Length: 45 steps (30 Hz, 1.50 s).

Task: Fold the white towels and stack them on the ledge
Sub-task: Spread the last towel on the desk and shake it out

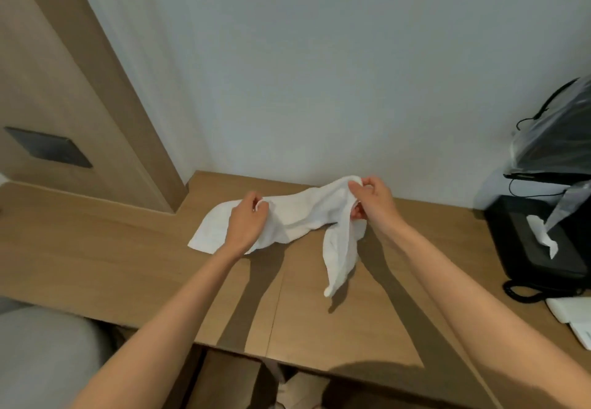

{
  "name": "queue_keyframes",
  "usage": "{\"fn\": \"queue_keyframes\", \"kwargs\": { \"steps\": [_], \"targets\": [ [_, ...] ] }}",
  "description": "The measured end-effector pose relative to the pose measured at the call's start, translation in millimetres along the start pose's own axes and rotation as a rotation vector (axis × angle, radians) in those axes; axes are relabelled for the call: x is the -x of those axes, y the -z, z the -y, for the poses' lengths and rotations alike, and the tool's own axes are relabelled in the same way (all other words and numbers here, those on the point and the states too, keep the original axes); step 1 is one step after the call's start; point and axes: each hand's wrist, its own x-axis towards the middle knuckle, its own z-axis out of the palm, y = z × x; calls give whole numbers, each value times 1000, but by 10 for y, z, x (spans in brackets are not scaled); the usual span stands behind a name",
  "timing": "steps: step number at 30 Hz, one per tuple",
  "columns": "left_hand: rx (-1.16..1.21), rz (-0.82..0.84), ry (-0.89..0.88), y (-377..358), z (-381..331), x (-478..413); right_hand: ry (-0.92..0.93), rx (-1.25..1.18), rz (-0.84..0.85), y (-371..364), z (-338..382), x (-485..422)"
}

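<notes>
At the far left a wooden wall panel [64,88] carries a dark rectangular plate [48,147], and a grey cushion [41,354] fills the lower left corner. The wooden worktop [128,248] runs from there across to the right, backed by a pale wall.

The left forearm reaches up from the bottom edge, bare, with the left hand [248,219] seen from the back. Its fingers [256,200] are curled in and pinch the far edge of the white towel [307,213] near that end. The towel's left part lies flat on the worktop under and beside this hand.

The towel lies crumpled near the wall and rises toward the right hand [374,200], which is held a little higher and nearer the wall. Its forearm comes in from the lower right. Here the fingers [355,187] are bent together and pinch a bunched upper fold of the cloth. Below this hand a loose end hangs toward the viewer, its tip reaching the worktop.

Well apart to the right sits a black tissue box [537,248] with a white tissue [542,234] sticking out. Above it is a clear plastic bag [556,139] over something dark.
</notes>
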Motion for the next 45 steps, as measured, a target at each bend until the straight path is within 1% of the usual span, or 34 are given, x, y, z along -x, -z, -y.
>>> {"fn": "queue_keyframes", "kwargs": {
  "steps": [3, 6, 8, 11, 15, 17, 19, 21, 23, 26, 27, 29, 30, 32, 34, 35, 37, 38, 39, 42, 43, 44, 45],
  "targets": [
    [102, -101, -124, 407, -422, -171, 35, -276, 23, -10, 512, -73],
    [252, -262, -210, 812, -759, -364, 125, -523, -7, -10, 963, -133],
    [324, -292, -225, 1000, -894, -474, 136, -534, -36, -20, 1131, -160],
    [332, -152, -228, 1045, -874, -494, 31, -465, -23, -74, 1148, -135],
    [297, 4, -322, 892, -621, -356, -112, -619, 67, -177, 1027, -40],
    [277, 137, -330, 807, -554, -270, -121, -634, 110, -232, 987, -2],
    [289, 338, -290, 728, -563, -172, -98, -538, 146, -290, 963, 39],
    [273, 512, -261, 665, -609, -114, -69, -462, 141, -328, 934, 58],
    [261, 610, -187, 591, -649, -93, -22, -418, 127, -332, 918, 65],
    [221, 647, -29, 523, -685, -81, 37, -349, 136, -313, 899, 71],
    [239, 655, 18, 526, -678, -91, 51, -329, 125, -303, 891, 74],
    [292, 679, 56, 564, -638, -116, 71, -328, 70, -274, 855, 60],
    [289, 700, 37, 593, -617, -117, 78, -339, 43, -254, 837, 53],
    [209, 742, -58, 653, -579, -111, 83, -376, 2, -225, 805, 32],
    [97, 706, -132, 695, -559, -126, 80, -409, -66, -215, 777, -2],
    [84, 661, -142, 710, -557, -141, 78, -411, -116, -210, 754, -22],
    [121, 550, -144, 730, -561, -189, 80, -342, -192, -187, 688, -66],
    [138, 497, -149, 731, -565, -214, 83, -258, -199, -171, 644, -82],
    [144, 458, -158, 727, -571, -234, 92, -109, -188, -155, 597, -95],
    [124, 412, -179, 706, -613, -255, 157, 601, -34, -120, 495, -117],
    [119, 420, -182, 695, -622, -264, 206, 749, 22, -132, 486, -106],
    [121, 435, -187, 686, -631, -269, 286, 815, 72, -156, 493, -85],
    [128, 454, -195, 674, -641, -272, 376, 828, 121, -193, 511, -69]
  ]
}}
